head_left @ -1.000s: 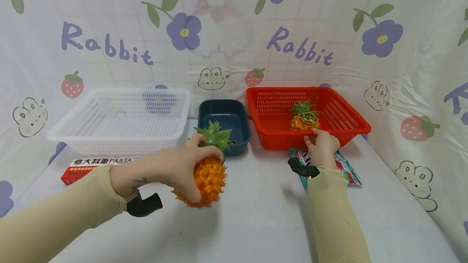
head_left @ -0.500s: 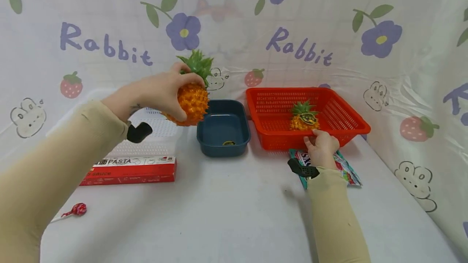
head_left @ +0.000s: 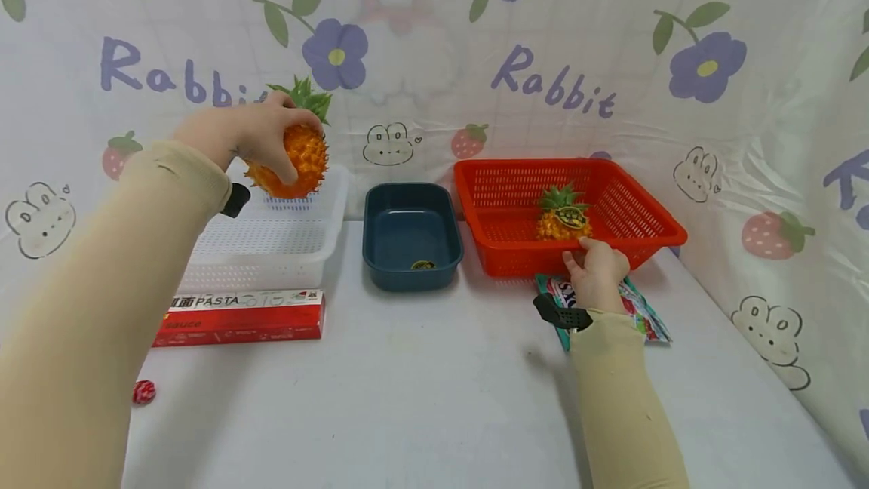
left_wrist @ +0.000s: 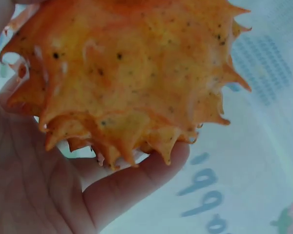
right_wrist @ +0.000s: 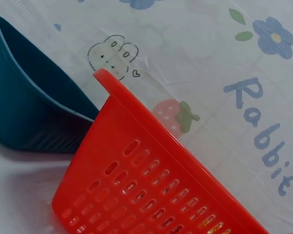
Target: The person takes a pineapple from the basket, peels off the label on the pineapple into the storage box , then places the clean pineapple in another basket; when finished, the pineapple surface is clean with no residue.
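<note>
High over the white basket (head_left: 251, 275), my left hand (head_left: 247, 134) grips an orange pineapple (head_left: 308, 161) with a green leafy top. The left wrist view shows the spiky orange body of the pineapple (left_wrist: 136, 73) close up, with fingers and palm of my left hand (left_wrist: 44, 185) around it. On the front rim of the red basket (head_left: 498, 253), my right hand (head_left: 597, 274) holds the edge between thumb and fingers. A second, labelled pineapple (head_left: 560, 226) sits inside the red basket, just behind that hand. Right wrist view: the red basket (right_wrist: 136, 165) fills the lower middle.
Between the baskets stands a dark teal container (head_left: 414, 278) with a round black-and-yellow label (head_left: 422, 265) in it. A red pasta box (head_left: 251, 323) lies before the white basket. Nearer is a lollipop (head_left: 144, 392), partly behind the sleeve. A candy bag (head_left: 641, 309) lies under the right hand.
My left hand has lifted the pineapple from the table's middle, then carried it left over the white basket. The right hand has stayed at the red basket's rim.
</note>
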The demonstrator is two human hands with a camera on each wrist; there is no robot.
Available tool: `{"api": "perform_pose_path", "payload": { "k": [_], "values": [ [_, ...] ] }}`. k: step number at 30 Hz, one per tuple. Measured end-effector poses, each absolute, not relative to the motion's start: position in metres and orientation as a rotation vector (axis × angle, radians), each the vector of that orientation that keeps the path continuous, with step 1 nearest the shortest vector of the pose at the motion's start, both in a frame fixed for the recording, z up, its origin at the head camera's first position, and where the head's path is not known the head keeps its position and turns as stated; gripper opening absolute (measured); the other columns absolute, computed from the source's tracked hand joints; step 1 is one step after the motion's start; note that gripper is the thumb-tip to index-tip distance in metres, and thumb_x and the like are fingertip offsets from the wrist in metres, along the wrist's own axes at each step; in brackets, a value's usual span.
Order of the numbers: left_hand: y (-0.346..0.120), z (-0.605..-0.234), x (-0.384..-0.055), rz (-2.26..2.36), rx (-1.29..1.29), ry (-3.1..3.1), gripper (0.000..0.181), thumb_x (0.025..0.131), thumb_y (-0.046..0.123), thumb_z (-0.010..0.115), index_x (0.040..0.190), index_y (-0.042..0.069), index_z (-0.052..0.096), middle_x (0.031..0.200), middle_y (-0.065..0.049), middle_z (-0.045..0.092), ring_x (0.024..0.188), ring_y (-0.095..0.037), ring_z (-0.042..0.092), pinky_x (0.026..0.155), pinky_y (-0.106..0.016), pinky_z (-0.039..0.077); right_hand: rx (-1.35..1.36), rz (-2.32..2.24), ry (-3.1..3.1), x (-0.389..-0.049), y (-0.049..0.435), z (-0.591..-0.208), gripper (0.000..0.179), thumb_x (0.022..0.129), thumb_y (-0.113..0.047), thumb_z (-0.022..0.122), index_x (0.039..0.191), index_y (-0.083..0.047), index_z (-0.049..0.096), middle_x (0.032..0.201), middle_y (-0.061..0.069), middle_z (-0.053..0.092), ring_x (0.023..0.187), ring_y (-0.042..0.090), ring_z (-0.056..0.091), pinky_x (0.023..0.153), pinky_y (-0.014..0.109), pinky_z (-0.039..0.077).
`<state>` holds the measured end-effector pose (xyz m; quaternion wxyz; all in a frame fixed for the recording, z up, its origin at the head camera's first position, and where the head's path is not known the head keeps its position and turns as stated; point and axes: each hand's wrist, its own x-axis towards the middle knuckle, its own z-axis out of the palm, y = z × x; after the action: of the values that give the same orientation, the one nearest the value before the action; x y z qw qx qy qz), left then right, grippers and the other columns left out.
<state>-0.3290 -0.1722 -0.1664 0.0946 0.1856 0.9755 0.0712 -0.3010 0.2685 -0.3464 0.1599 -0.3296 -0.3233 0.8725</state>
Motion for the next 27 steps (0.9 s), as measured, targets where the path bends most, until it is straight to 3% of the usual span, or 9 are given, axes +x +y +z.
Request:
{"api": "perform_pose_path", "payload": {
  "k": [10,21,27],
  "values": [
    [-0.198,-0.239,-0.346,0.314,0.421,2.822,0.076,0.064,0.011,0.074,0.133,0.020,0.042,0.135,-0.019,0.020,0.110,-0.042,0.035,0.077,-0.049,0.051,-0.966,2.513,-0.928,-0.301,0.267,-0.344,0.080,0.088,-0.003,0.058,0.145,-0.031,0.009,0.144,-0.010,0.020,0.115,0.016,0.034,0.086,0.026,0.049],
    [-0.196,-0.261,-0.350,0.316,0.389,2.777,0.075,0.063,0.009,0.074,0.131,0.025,0.047,0.135,-0.018,0.026,0.112,-0.041,0.031,0.078,-0.049,0.050,-0.953,2.501,-0.944,-0.299,0.267,-0.344,0.077,0.089,-0.004,0.056,0.144,-0.029,0.010,0.144,-0.008,0.020,0.116,0.016,0.034,0.086,0.026,0.048],
    [-0.192,-0.264,-0.355,0.460,0.370,2.716,0.063,0.078,0.023,0.065,0.137,0.021,0.042,0.143,-0.021,0.017,0.116,-0.043,0.033,0.083,-0.056,0.045,-0.959,2.493,-0.942,-0.298,0.270,-0.344,0.077,0.089,-0.004,0.057,0.145,-0.029,0.011,0.143,-0.008,0.022,0.115,0.016,0.036,0.085,0.026,0.049]
  ]
}}
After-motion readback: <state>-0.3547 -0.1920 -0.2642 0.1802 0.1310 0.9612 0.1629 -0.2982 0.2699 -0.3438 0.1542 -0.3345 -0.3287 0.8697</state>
